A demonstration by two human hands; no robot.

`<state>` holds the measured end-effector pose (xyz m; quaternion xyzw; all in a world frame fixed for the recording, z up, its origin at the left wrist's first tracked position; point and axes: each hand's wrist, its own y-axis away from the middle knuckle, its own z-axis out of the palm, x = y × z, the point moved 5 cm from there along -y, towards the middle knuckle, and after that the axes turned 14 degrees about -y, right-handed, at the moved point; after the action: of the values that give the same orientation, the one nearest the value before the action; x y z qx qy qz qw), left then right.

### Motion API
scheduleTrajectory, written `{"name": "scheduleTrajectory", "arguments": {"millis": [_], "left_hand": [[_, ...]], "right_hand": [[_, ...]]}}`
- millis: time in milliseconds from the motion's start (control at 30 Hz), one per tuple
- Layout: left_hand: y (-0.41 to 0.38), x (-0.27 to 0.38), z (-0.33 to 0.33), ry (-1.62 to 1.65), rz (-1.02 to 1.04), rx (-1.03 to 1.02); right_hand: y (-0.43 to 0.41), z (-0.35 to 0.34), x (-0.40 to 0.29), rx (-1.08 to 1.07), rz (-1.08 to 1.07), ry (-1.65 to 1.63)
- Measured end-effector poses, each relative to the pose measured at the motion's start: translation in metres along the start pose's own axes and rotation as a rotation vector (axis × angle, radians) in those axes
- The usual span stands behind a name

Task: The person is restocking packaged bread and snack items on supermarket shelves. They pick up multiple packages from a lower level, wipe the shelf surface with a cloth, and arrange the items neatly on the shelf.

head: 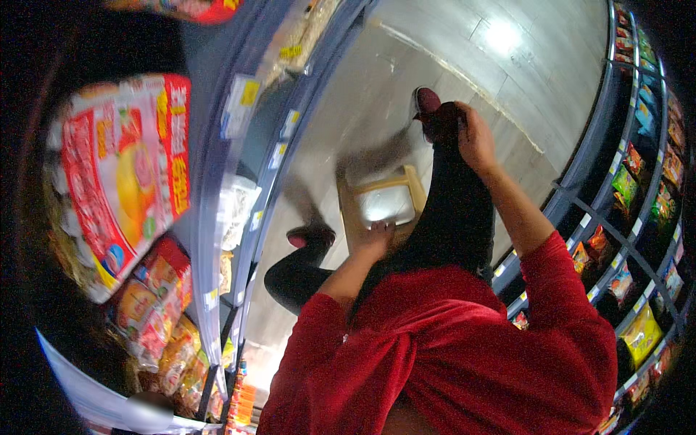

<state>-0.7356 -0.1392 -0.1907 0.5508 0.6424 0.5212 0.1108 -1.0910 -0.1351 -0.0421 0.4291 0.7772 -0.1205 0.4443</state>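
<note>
My left hand (375,239) reaches down beside my leg to an open tan box (353,217), which looks like cardboard. Its fingertips lie at the near edge of a shiny whitish surface (387,204) inside the box. Blur and the angle hide whether the fingers grip anything. My right hand (477,138) rests on my bent knee (450,117) in black trousers, with some fingers hidden around its far side. Nothing is seen held in it. The box sits on the grey floor (348,114) between my legs.
Close on the left rise store shelves (217,136) with price tags, a large red-and-white packet (125,179) and several bagged foods (157,315). Across the aisle, on the right, curve shelves of snack bags (625,185). My shoes (427,100) stand on the floor ahead.
</note>
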Motion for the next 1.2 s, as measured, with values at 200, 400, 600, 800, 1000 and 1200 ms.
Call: {"name": "scheduleTrajectory", "arguments": {"millis": [200, 400, 600, 800, 1000, 1200], "left_hand": [[-0.023, 0.027, -0.025, -0.166, 0.093, -0.169], [-0.068, 0.014, -0.023, -0.055, 0.105, -0.182], [-0.074, 0.01, -0.017, 0.019, 0.131, -0.037], [-0.043, 0.009, -0.044, -0.049, 0.13, 0.363], [-0.017, 0.0, -0.043, 0.172, -0.069, 0.669], [0.114, 0.006, -0.088, 0.631, -0.366, 1.357]], "right_hand": [[-0.038, -0.009, 0.009, -0.011, 0.106, 0.1], [-0.058, -0.011, 0.011, 0.001, 0.023, 0.061], [-0.06, 0.009, 0.022, -0.015, -0.161, 0.1], [-0.054, 0.008, 0.016, 0.053, -0.228, 0.056], [-0.024, 0.033, -0.016, 0.02, -0.42, 0.04], [0.114, 0.072, -0.124, -0.357, -0.559, -0.367]]}}
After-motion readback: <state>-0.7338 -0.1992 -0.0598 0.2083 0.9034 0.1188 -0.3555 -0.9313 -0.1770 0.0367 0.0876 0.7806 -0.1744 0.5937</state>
